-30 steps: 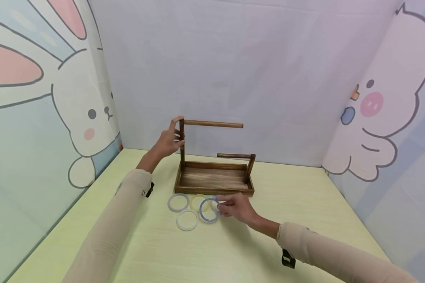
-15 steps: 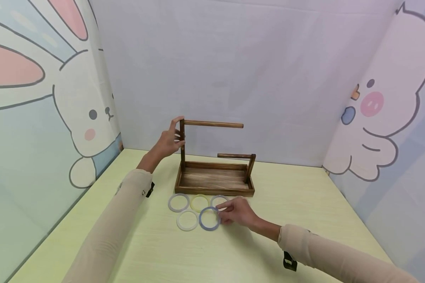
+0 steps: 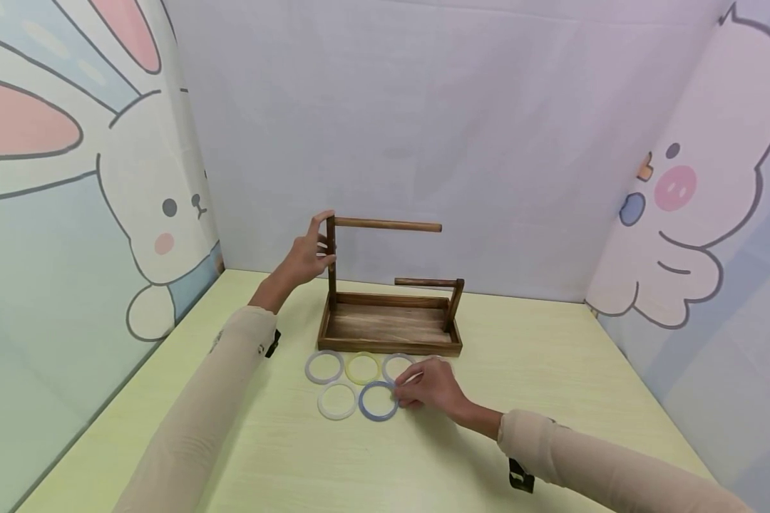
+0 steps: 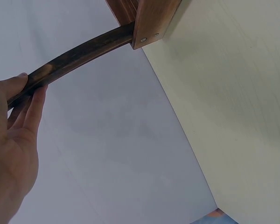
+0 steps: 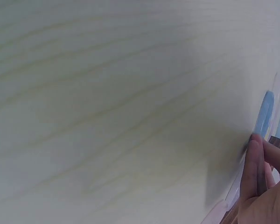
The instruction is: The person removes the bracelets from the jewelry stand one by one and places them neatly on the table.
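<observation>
My left hand [image 3: 305, 255] grips the tall post [image 3: 331, 274] of a dark wooden rack; in the left wrist view, thumb and fingers lie on opposite sides of the post [image 4: 79, 53]. Down on the table, my right hand [image 3: 433, 388] pinches the right edge of a blue ring [image 3: 378, 418]. That ring lies flat or nearly so, beside a whitish ring [image 3: 337, 417]. Behind them are a pale lilac ring [image 3: 324, 382], a yellow ring [image 3: 362, 382] and another pale bluish ring [image 3: 398, 355], partly covered by the right hand. A pinkish ring [image 5: 214, 213] shows at the right wrist view's lower edge.
The rack's tray [image 3: 390, 348] stands just behind the rings. A long upper bar [image 3: 388, 224] points right from the tall post, and a shorter bar [image 3: 425, 282] points left from the short post [image 3: 453, 306]. A fabric backdrop [image 3: 391, 128] rises behind the table.
My right hand has brought the blue ring down and toward me, from over the back rings to the table beside the whitish ring. The whitish ring has shifted slightly left. My left hand stays put.
</observation>
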Demonstrator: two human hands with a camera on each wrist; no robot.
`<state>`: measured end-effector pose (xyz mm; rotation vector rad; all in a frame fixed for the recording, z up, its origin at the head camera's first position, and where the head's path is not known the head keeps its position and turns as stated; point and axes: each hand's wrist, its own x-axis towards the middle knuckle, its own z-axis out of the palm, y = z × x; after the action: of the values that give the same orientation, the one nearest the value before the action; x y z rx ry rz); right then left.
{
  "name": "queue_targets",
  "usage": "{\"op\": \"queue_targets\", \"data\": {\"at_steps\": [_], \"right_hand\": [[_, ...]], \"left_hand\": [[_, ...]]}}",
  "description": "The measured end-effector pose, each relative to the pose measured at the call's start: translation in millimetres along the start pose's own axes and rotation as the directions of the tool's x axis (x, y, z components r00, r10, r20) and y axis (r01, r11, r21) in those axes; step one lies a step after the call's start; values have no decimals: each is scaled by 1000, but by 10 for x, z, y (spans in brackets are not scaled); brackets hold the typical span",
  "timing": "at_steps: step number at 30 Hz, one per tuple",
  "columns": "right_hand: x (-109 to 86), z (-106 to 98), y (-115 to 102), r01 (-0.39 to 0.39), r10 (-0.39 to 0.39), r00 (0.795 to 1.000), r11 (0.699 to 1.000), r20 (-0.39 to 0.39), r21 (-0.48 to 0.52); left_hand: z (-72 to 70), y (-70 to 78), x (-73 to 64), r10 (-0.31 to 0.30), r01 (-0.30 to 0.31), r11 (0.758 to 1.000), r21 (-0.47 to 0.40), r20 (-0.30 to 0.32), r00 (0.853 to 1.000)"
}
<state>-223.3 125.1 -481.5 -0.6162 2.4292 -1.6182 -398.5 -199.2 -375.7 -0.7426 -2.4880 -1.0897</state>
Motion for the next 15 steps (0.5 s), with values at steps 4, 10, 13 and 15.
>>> {"op": "queue_targets", "data": {"at_steps": [4, 10, 13, 15], "right_hand": [[-21, 8, -48, 6, -7, 1000, 1000, -17, -21], [-30, -12, -60, -12, 11, 1000, 999, -8, -45], [14, -72, -45, -41, 42, 999, 995, 8, -88], [54, -145, -73, -62, 64, 998, 992, 12, -112]], "left_hand": [[13, -3, 13, -3, 3, 1000, 0, 5, 1000], [9, 4, -2, -3, 3, 1000, 2, 2, 1000], [-7, 0, -11, 5, -5, 1000, 8, -12, 1000], [-23, -2, -14, 14, -14, 1000, 0, -21, 1000]]}}
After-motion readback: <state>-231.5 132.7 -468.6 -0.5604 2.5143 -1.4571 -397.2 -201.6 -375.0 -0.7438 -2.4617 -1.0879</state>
